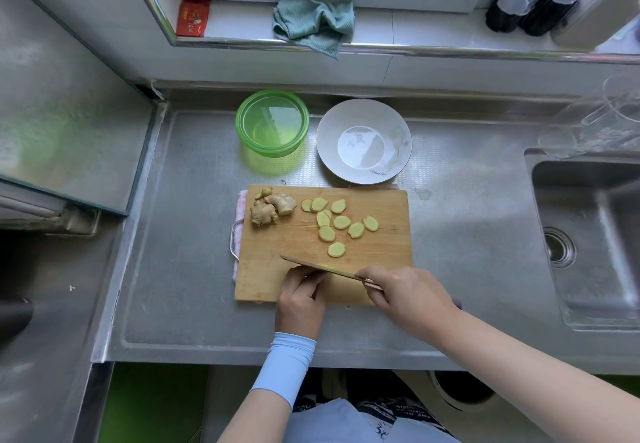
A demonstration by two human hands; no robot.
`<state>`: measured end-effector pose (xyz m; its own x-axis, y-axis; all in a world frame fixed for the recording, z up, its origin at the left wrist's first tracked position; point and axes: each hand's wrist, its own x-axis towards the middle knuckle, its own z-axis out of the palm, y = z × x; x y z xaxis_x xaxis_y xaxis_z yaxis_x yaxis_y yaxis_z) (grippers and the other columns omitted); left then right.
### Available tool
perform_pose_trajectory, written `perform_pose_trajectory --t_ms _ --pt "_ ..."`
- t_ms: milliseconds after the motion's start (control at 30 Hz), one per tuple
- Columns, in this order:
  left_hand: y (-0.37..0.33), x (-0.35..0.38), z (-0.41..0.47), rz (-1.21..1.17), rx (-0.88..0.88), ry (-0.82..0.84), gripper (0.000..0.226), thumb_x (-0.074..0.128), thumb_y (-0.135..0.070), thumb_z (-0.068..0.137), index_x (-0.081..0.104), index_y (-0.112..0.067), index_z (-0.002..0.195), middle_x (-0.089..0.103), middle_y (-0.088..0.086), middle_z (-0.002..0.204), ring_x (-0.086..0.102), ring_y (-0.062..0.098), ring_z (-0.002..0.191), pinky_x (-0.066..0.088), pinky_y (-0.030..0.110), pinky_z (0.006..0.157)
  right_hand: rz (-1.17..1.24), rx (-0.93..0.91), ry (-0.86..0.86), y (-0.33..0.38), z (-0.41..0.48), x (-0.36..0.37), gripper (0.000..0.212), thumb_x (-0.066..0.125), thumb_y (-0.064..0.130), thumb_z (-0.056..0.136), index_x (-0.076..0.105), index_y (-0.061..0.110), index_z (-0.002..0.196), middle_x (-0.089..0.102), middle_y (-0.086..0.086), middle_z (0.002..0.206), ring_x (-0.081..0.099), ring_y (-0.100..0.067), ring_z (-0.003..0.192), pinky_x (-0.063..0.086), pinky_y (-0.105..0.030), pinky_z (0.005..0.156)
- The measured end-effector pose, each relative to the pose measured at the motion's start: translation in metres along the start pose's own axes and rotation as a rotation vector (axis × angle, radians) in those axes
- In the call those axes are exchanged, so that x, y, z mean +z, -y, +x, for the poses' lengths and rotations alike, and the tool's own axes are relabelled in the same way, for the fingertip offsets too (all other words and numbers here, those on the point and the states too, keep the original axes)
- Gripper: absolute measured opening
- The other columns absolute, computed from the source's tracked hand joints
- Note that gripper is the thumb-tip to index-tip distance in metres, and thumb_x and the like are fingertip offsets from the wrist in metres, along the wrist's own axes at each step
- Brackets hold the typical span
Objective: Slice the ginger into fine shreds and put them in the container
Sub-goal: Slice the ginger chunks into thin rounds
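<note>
Board notes: wooden cutting board (381, 245) lies on the steel counter (173, 235), with a pink checked cloth (239, 235) showing from under its left edge. Ginger root (272, 209), unpeeled and knobbly, sits in the board's far left corner. Ginger slices (341, 223), about ten pale yellow rounds, lie scattered flat across the far half of the board just right of the root, a few overlapping, one lone round nearest the blade. Knife (318, 267) lies across the near half of the board, edge down, tip pointing toward the board's left side. Right hand (405, 295) grips the knife at the handle end, fingers wrapped round it, over the board's near right corner. Left hand (301, 300) is at the board's near edge, fingers curled and tucked with the knuckles against the flat of the blade; whether they pin anything underneath cannot be told, as the blade and fingers hide the spot. A pale blue sleeve (287, 366) covers the left forearm. Green container (272, 124), round and uncovered, stands just beyond the board's far left corner, no ginger in it. White plate (363, 141) stands beyond the board's far edge, just right of the container. Sink (588, 235) is well to the right of the board. Green rag (313, 23) lies crumpled on the ledge far beyond the board.
</note>
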<state>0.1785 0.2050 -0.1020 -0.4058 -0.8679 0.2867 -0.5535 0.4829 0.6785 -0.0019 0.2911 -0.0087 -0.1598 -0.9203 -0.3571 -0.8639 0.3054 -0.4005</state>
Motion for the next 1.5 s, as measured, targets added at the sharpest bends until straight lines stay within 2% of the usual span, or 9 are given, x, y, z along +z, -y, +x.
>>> perform_pose_trajectory --t_ms 100,167,267,367,467,767,1133,1267,1500 --pt "0.002 0.001 -0.001 0.018 0.019 -0.015 0.016 0.062 -0.007 0.082 0.078 -0.007 0.083 0.071 0.011 0.092 0.059 0.023 0.092 0.044 0.018 0.086 -0.016 -0.018 -0.039 -0.004 -0.012 0.0 0.028 0.051 0.036 0.097 0.06 0.041 0.123 0.072 0.007 0.087 0.067 -0.022 0.079 0.052 -0.037 0.063" --pt "0.003 0.002 -0.003 0.018 0.019 -0.003 0.016 0.062 -0.007 0.082 0.078 -0.008 0.084 0.071 0.01 0.094 0.06 0.024 0.092 0.048 0.024 0.081 -0.033 -0.019 -0.05 -0.007 -0.015 0.0 0.026 0.051 0.036 0.097 0.06 0.041 0.121 0.072 0.008 0.085 0.067 -0.021 0.077 0.052 -0.037 0.061" --pt "0.002 0.002 -0.004 0.004 0.001 -0.011 0.016 0.061 -0.01 0.084 0.078 -0.008 0.084 0.071 0.011 0.094 0.059 0.023 0.091 0.047 0.021 0.079 -0.036 -0.017 -0.057 -0.009 -0.018 -0.001 0.025 0.053 0.036 0.097 0.061 0.041 0.12 0.072 0.008 0.086 0.067 -0.021 0.077 0.052 -0.036 0.061" --pt "0.0 0.001 -0.002 -0.016 -0.004 -0.02 0.01 0.07 -0.002 0.08 0.078 -0.008 0.082 0.07 0.012 0.091 0.059 0.022 0.087 0.047 0.021 0.075 -0.044 -0.001 -0.047 -0.013 -0.021 -0.002 0.026 0.051 0.038 0.097 0.059 0.042 0.121 0.072 0.008 0.088 0.067 -0.02 0.078 0.051 -0.035 0.062" --pt "-0.001 0.0 -0.002 -0.033 -0.014 0.016 0.027 0.081 0.014 0.067 0.079 -0.007 0.083 0.07 0.012 0.09 0.058 0.021 0.087 0.045 0.019 0.075 -0.048 0.015 -0.048 -0.015 -0.024 -0.002 0.026 0.053 0.038 0.097 0.06 0.044 0.121 0.073 0.008 0.087 0.067 -0.02 0.077 0.051 -0.034 0.061" --pt "-0.003 -0.001 -0.001 -0.034 -0.015 0.022 0.023 0.084 0.011 0.067 0.078 -0.007 0.08 0.068 0.011 0.088 0.058 0.021 0.084 0.046 0.022 0.07 -0.066 0.044 0.012 -0.012 -0.021 -0.008 0.028 0.051 0.037 0.099 0.06 0.044 0.124 0.072 0.009 0.093 0.067 -0.021 0.085 0.05 -0.034 0.068" --pt "-0.002 0.0 -0.002 -0.04 -0.019 0.013 0.021 0.085 0.008 0.069 0.078 -0.007 0.082 0.068 0.01 0.087 0.059 0.02 0.083 0.046 0.021 0.07 -0.096 0.067 0.089 -0.015 -0.015 -0.009 0.032 0.046 0.039 0.1 0.054 0.044 0.131 0.072 0.01 0.1 0.067 -0.019 0.092 0.052 -0.035 0.075" --pt "0.0 0.002 -0.003 -0.041 -0.003 -0.027 0.006 0.076 -0.003 0.077 0.078 -0.007 0.082 0.069 0.009 0.089 0.06 0.022 0.084 0.047 0.022 0.072 -0.088 0.062 0.105 -0.013 -0.011 -0.009 0.032 0.044 0.039 0.101 0.053 0.043 0.132 0.072 0.009 0.102 0.066 -0.02 0.094 0.052 -0.035 0.077" --pt "0.003 0.004 -0.004 -0.061 -0.037 -0.006 0.007 0.072 -0.007 0.079 0.078 -0.007 0.083 0.07 0.01 0.091 0.062 0.023 0.089 0.049 0.024 0.078 -0.085 0.063 0.127 -0.01 -0.007 -0.008 0.033 0.043 0.04 0.102 0.052 0.044 0.133 0.071 0.008 0.107 0.064 -0.021 0.098 0.052 -0.036 0.078"
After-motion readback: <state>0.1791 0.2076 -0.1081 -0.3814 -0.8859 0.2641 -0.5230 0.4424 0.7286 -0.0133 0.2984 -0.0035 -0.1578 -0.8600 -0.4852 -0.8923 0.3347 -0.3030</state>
